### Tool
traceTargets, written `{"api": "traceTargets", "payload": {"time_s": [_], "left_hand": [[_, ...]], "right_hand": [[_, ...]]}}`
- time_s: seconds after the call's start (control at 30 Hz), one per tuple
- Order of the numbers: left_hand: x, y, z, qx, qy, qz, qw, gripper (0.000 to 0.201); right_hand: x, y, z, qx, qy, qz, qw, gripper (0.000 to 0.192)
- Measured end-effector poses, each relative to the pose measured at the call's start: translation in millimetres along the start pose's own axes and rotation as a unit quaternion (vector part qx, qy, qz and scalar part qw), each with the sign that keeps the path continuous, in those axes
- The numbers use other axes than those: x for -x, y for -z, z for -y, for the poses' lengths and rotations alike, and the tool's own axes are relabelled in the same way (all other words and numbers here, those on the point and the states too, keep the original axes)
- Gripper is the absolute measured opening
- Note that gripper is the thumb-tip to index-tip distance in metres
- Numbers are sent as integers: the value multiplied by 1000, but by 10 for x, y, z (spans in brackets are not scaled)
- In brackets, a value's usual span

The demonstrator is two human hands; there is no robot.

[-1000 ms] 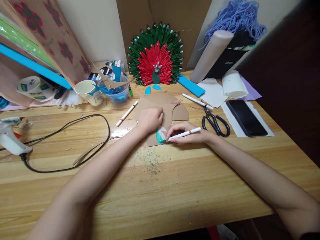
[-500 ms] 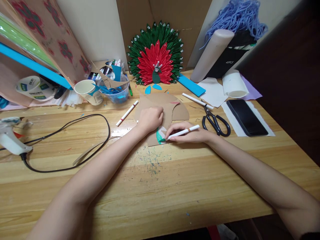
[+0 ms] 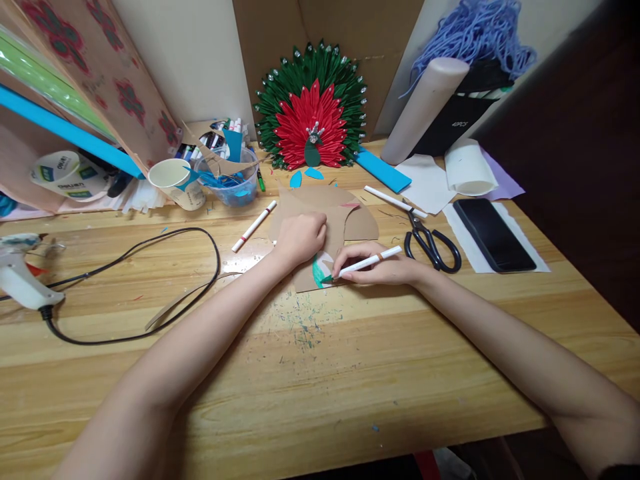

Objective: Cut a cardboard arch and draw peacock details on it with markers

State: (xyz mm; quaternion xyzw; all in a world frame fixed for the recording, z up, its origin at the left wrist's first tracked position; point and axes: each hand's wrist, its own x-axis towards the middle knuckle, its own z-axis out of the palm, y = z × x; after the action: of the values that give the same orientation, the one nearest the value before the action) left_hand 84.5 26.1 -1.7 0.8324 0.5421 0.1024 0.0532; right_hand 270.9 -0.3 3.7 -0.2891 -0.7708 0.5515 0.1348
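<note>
A brown cardboard cut-out (image 3: 356, 223) lies flat on the wooden table (image 3: 310, 380). My left hand (image 3: 300, 237) rests on it as a closed fist and pins it down. My right hand (image 3: 380, 265) grips a white marker (image 3: 367, 261) whose green tip touches a small white shape (image 3: 322, 267) on the cardboard's near edge. That shape is partly coloured green along its left side. The two hands are only a few centimetres apart.
Black scissors (image 3: 431, 243), a second white marker (image 3: 395, 202) and a phone (image 3: 493, 235) lie right. Another marker (image 3: 254, 226), a paper cup (image 3: 175, 182), a plastic tub (image 3: 231, 179), a black cord (image 3: 135, 287) and a glue gun (image 3: 23, 277) lie left. A red-green peacock craft (image 3: 313, 110) stands behind.
The marker's tip has shifted slightly left along the green edge of the white shape, and its barrel has tilted up a little. My left hand has stayed put.
</note>
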Motion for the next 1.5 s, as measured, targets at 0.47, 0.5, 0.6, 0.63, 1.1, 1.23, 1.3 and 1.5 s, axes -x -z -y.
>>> {"api": "traceTargets", "payload": {"time_s": [0.47,0.5,0.6,0.63,1.1,1.23,1.3,1.5], "left_hand": [[7,25,-13,1,9,8,1000,28],[7,26,-15,1,9,10,1000,28],[6,31,-17,1,6,9,1000,28],[7,34,-18,1,5,8,1000,28],[12,43,-23,4,11,19,1000,29],[10,35,-18,-2,8,12,1000,29],[9,31,-15,-3,5,7,1000,28],[10,36,-19,-1,6,8,1000,28]], "right_hand": [[2,2,-18,-8,0,9,1000,10],[2,0,-16,-9,-4,0,1000,12],[2,-2,-5,-7,-9,-1,1000,11],[1,-2,-2,-8,-7,9,1000,10],[-3,-6,-19,-48,-13,-12,999,9],[-4,-10,-25,-59,-4,15,998,6],[-5,-12,-29,-68,-9,4,998,8],[-2,-8,-28,-62,0,20,998,7]]}}
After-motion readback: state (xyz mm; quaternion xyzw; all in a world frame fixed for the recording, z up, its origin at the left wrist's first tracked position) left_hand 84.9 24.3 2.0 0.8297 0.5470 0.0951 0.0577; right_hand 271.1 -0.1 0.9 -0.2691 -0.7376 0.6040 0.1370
